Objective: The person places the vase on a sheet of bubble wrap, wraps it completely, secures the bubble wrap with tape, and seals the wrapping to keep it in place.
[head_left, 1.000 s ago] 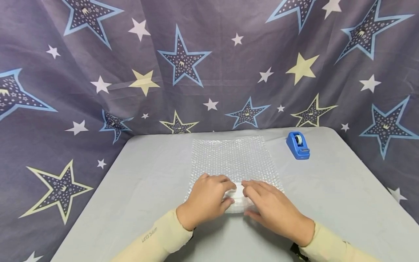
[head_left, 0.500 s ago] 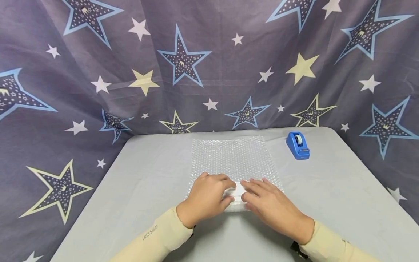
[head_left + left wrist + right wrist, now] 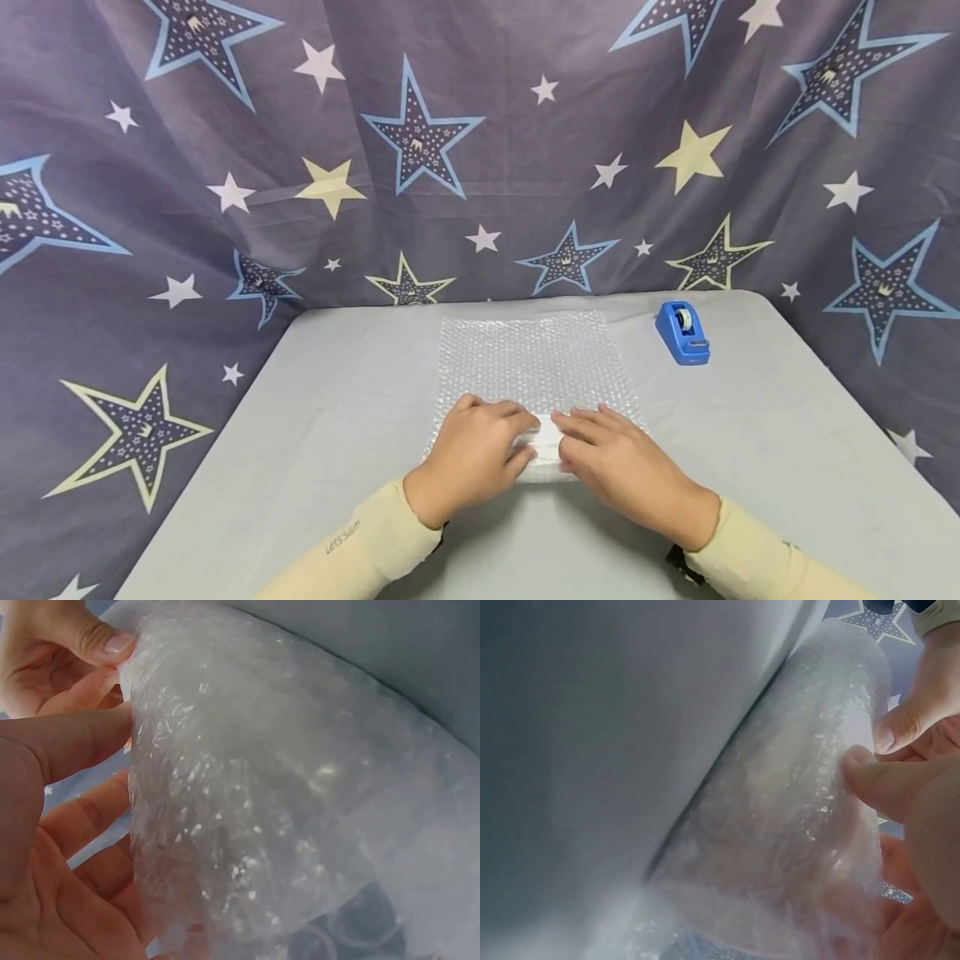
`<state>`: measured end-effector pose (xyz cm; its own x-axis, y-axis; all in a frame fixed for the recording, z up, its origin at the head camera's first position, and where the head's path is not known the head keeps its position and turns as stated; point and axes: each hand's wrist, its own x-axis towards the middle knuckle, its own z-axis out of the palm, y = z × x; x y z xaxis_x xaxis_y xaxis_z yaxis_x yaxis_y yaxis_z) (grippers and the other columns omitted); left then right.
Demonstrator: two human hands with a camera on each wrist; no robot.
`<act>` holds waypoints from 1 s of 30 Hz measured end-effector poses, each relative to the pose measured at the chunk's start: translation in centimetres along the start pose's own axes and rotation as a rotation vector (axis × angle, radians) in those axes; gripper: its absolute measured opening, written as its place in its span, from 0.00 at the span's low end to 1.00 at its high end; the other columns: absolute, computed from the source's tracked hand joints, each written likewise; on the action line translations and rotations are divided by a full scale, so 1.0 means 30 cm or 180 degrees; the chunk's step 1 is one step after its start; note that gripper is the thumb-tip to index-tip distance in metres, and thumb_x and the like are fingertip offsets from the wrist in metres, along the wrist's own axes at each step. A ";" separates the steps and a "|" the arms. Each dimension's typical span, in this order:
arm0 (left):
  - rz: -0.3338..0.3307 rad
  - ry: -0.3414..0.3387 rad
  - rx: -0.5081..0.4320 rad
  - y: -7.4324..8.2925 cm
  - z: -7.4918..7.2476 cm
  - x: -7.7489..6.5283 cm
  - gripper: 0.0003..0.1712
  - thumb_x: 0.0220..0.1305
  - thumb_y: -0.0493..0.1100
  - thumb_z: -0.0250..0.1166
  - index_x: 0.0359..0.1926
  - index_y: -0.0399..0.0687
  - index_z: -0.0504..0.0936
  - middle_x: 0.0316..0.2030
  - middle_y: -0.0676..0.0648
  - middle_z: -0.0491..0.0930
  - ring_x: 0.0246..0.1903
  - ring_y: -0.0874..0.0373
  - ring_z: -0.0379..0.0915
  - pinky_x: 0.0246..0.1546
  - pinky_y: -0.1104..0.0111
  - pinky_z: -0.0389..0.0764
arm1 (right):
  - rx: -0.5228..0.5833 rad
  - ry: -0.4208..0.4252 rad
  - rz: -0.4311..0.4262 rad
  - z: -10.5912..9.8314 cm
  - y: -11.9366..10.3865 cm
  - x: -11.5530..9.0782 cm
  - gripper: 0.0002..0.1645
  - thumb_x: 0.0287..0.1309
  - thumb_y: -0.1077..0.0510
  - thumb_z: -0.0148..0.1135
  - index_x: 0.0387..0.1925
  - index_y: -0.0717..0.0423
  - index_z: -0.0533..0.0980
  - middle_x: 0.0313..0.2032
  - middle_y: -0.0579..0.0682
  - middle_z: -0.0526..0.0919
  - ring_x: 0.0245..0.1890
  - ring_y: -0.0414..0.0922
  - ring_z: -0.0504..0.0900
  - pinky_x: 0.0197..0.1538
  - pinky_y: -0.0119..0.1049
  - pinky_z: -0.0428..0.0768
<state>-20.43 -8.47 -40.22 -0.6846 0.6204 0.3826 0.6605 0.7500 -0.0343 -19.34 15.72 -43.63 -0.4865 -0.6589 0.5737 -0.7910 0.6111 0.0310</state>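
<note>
A sheet of bubble wrap (image 3: 532, 358) lies flat on the table, and its near end is rolled into a thick bundle (image 3: 545, 473). Something white shows through the wrap between the hands. My left hand (image 3: 474, 452) holds the bundle's left part, thumb on the near side and fingers over the top. On the right part, my right hand (image 3: 624, 471) grips it with the thumb low and the fingers spread over the far side. Both wrist views show the bundle (image 3: 217, 780) close up, with thumbs and fingers against the layered wrap. The bundle's ends are partly hidden by the hands.
A blue tape dispenser (image 3: 682, 335) with a roll of tape stands at the back right of the grey-covered table (image 3: 337, 400). Behind the table hangs a dark curtain (image 3: 510, 167) printed with stars.
My right hand's fingers have shifted forward over the bundle and its thumb has come up on the near side. The bundle's near edge has moved slightly away from me. My left hand barely moved.
</note>
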 end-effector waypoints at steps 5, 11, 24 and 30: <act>0.0077 0.0208 0.0077 0.007 0.007 -0.013 0.14 0.59 0.52 0.74 0.47 0.60 0.89 0.47 0.57 0.88 0.45 0.63 0.86 0.47 0.58 0.77 | 0.0011 -0.0093 -0.0015 -0.001 0.007 0.005 0.18 0.56 0.53 0.77 0.27 0.45 0.72 0.60 0.49 0.85 0.58 0.51 0.85 0.56 0.63 0.81; 0.0327 0.0697 0.0270 0.028 0.003 -0.040 0.10 0.55 0.44 0.73 0.40 0.58 0.88 0.43 0.55 0.88 0.43 0.59 0.87 0.46 0.59 0.77 | 0.0035 -0.0160 -0.0003 0.000 0.012 0.012 0.17 0.57 0.52 0.77 0.27 0.44 0.73 0.60 0.47 0.85 0.59 0.50 0.85 0.57 0.64 0.80; 0.0504 0.0635 0.0481 0.072 -0.001 -0.090 0.11 0.53 0.46 0.76 0.39 0.62 0.91 0.48 0.52 0.89 0.52 0.52 0.85 0.51 0.58 0.79 | 0.0071 -0.0127 -0.0055 -0.008 0.030 0.014 0.16 0.57 0.51 0.76 0.27 0.44 0.73 0.59 0.50 0.86 0.57 0.51 0.86 0.58 0.62 0.80; 0.0469 0.0542 0.0565 0.073 0.012 -0.094 0.13 0.57 0.45 0.74 0.45 0.60 0.92 0.50 0.50 0.89 0.52 0.51 0.86 0.51 0.57 0.80 | 0.0111 -0.0131 -0.0076 -0.008 0.033 0.021 0.16 0.55 0.51 0.77 0.27 0.44 0.74 0.58 0.49 0.86 0.57 0.51 0.86 0.57 0.63 0.80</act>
<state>-17.17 -8.49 -41.72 -0.5136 0.6896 0.5106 0.6745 0.6923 -0.2565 -20.35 16.02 -43.05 -0.4816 -0.6910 0.5390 -0.8146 0.5798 0.0154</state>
